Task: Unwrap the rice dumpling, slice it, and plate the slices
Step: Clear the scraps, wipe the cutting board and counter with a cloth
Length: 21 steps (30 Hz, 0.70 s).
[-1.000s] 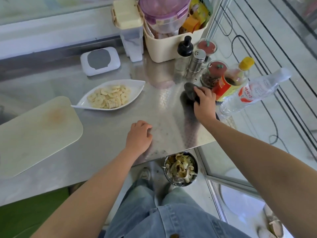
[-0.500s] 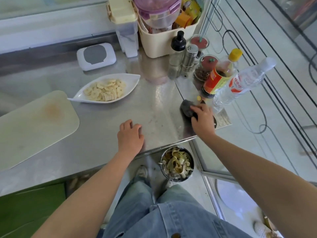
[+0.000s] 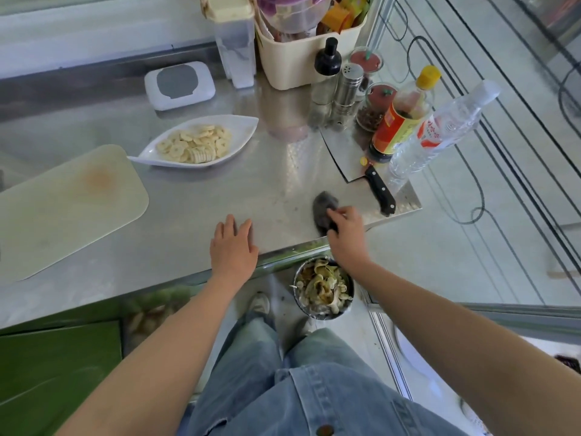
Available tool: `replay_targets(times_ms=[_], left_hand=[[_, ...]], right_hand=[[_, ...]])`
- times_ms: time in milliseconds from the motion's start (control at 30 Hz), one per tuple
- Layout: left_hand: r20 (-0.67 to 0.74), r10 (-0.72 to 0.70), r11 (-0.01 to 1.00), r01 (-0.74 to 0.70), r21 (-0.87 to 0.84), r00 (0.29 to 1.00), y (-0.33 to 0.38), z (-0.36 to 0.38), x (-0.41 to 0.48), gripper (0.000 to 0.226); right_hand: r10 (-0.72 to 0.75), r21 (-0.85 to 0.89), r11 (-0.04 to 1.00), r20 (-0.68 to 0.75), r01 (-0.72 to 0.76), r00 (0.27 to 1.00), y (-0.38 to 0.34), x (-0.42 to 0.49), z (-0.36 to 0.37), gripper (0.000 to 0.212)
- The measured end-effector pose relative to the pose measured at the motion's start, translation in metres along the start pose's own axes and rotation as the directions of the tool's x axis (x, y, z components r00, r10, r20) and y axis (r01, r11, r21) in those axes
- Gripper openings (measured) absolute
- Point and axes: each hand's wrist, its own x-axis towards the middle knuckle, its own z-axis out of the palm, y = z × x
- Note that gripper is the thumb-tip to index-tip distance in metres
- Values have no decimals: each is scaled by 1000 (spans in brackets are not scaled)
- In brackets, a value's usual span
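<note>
While right fingers (image 3: 339, 213) pinch a probable cloth (image 3: 323, 204), slices (image 3: 195, 146) lie beyond flat left fingers (image 3: 231, 225).

Right hand (image 3: 344, 236) pulled cloth (image 3: 323, 205) toward table (image 3: 273, 184) edge (cleaver (image 3: 347, 157) uncovered)

Pale round slices (image 3: 195, 146) are piled, overlapping, in a white leaf-shaped plate (image 3: 243, 129). A cleaver (image 3: 341, 155) is laid flat well to its right, its black handle nearest. A pale, stained cutting board (image 3: 63, 209) is placed to the left.

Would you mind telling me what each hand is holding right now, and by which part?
The right hand grips the dark grey cloth by its near end; the left hand lies flat on the table, holding nothing.
</note>
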Motion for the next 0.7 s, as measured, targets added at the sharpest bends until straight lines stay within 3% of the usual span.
replay_targets(times_ms=[67, 133, 233, 300, 333, 400, 433, 567, 633, 700], left_hand=[[-7, 13, 999, -14, -42, 1000, -4, -2, -1, 54], [-20, 17, 995, -19, -101, 1000, -8, -5, -1, 53], [-48, 11, 990, -18, -139, 999, -18, -10, -2, 50], [-72, -21, 995, 14, -99, 997, -28, -12, -2, 49], [-77, -45, 995, 39, -88, 996, -33, -12, -2, 49], [-67, -79, 993, 73, -94, 995, -42, -12, -4, 49], [-66, -79, 993, 73, -94, 995, -45, -11, -5, 49], [-74, -55, 993, 47, -108, 996, -54, -13, -8, 49], [-83, -53, 990, 42, -132, 995, -58, -15, -9, 48], [-91, -51, 991, 39, -127, 995, -61, -14, -11, 47]], right_hand=[[-139, 62, 989, 142, 132, 980, -24, -5, 15, 42], [-188, 154, 976, 214, 156, 959, -40, -3, 18, 41], [-57, 229, 972, 4, 55, 998, -38, 16, 1, 41], [63, 146, 989, -161, -39, 985, -19, 33, -11, 45], [101, 79, 993, -170, -88, 980, -11, 37, -12, 48], [107, -52, 992, -78, -111, 991, -12, 33, 0, 52], [55, -76, 996, -17, -57, 998, -20, 27, 10, 52], [-198, 61, 980, 216, 189, 956, -57, 23, 34, 41], [-165, 121, 982, 169, 146, 972, -66, 45, 31, 36], [-153, 89, 986, 90, 145, 984, -69, 68, 28, 44]])
